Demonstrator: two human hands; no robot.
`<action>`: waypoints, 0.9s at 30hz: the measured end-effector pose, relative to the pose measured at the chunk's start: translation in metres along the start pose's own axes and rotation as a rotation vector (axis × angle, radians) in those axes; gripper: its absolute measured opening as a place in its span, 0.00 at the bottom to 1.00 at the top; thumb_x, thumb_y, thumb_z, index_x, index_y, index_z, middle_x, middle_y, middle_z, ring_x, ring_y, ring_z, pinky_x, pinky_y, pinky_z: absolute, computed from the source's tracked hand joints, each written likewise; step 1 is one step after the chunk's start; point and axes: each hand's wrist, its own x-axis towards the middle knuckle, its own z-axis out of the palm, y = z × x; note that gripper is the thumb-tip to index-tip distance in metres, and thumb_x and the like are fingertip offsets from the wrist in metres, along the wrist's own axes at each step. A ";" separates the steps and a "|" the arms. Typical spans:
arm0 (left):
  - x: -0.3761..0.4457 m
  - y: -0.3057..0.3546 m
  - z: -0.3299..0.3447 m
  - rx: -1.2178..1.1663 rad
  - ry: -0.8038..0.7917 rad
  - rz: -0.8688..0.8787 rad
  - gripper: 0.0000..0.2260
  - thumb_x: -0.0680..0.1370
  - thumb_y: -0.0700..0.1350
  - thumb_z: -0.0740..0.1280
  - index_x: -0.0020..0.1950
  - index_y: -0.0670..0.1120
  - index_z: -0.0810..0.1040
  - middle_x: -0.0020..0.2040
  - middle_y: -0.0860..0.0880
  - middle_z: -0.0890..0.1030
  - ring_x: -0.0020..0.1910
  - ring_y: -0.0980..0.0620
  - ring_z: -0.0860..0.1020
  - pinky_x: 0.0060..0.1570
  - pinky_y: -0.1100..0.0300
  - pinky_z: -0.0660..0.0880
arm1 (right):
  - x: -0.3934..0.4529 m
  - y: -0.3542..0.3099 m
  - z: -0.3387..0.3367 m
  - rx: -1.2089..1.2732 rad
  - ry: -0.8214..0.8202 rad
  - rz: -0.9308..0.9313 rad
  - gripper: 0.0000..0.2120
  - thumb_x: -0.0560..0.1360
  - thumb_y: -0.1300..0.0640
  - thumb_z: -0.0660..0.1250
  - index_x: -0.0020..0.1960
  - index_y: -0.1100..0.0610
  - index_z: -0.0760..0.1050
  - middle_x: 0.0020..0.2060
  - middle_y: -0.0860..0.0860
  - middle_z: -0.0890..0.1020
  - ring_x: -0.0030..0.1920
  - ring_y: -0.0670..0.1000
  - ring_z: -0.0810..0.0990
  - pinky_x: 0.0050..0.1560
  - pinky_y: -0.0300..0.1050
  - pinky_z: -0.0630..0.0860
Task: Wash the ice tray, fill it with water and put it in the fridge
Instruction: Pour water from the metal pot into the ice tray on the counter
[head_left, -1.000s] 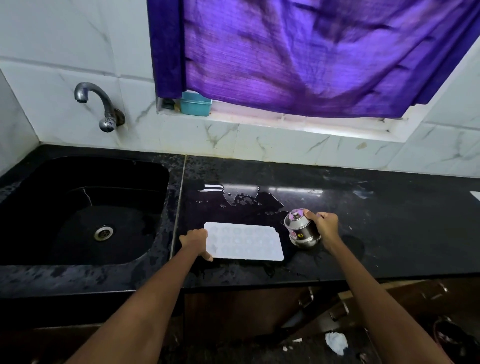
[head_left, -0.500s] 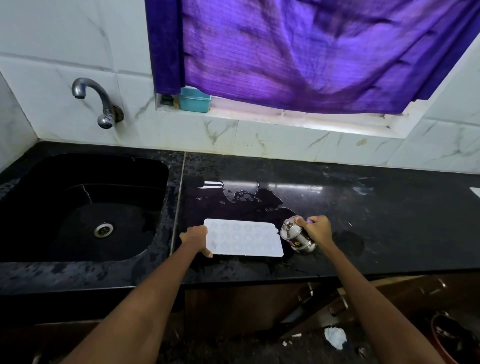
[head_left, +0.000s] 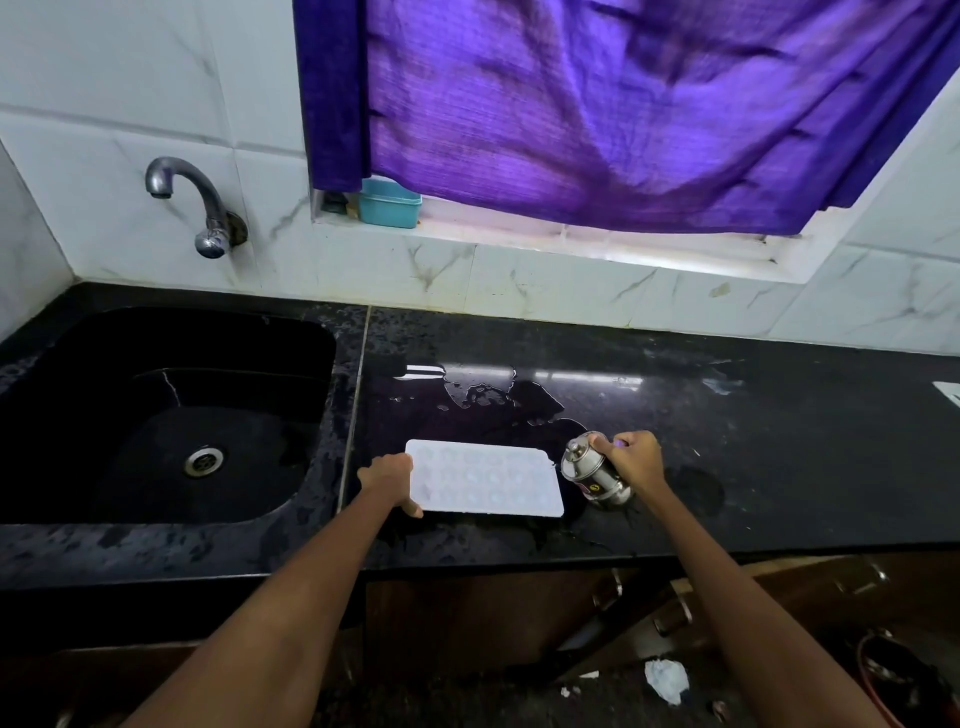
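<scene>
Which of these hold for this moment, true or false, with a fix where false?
1. The ice tray lies in the sink. False: it lies on the counter, right of the sink.
2. The right hand grips a tilted steel bottle. True.
3. The left hand holds the tray's left edge. True.
4. Water runs from the tap. False: no stream shows.

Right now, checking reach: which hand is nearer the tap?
Left. The left hand holds the ice tray's sink-side end, below the tap; the right hand is farther right.
</scene>
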 end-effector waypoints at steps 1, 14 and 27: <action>0.000 0.000 0.000 -0.001 -0.002 -0.001 0.34 0.66 0.55 0.77 0.65 0.44 0.67 0.66 0.46 0.72 0.67 0.44 0.71 0.61 0.48 0.70 | 0.000 0.000 0.000 0.005 0.002 0.004 0.28 0.69 0.59 0.72 0.22 0.54 0.56 0.20 0.50 0.58 0.25 0.49 0.56 0.29 0.42 0.55; 0.002 -0.002 0.001 -0.022 -0.011 0.024 0.35 0.67 0.55 0.76 0.67 0.43 0.66 0.67 0.45 0.71 0.68 0.43 0.69 0.61 0.47 0.71 | 0.005 -0.009 0.007 0.284 0.011 0.099 0.26 0.69 0.61 0.73 0.24 0.55 0.58 0.19 0.46 0.58 0.26 0.47 0.57 0.29 0.41 0.56; 0.005 -0.005 0.005 -0.022 -0.010 0.043 0.40 0.67 0.55 0.76 0.72 0.44 0.62 0.69 0.45 0.69 0.69 0.43 0.68 0.62 0.48 0.71 | -0.005 -0.017 0.025 0.062 -0.037 0.021 0.29 0.69 0.58 0.73 0.22 0.53 0.54 0.20 0.50 0.57 0.25 0.49 0.55 0.30 0.42 0.54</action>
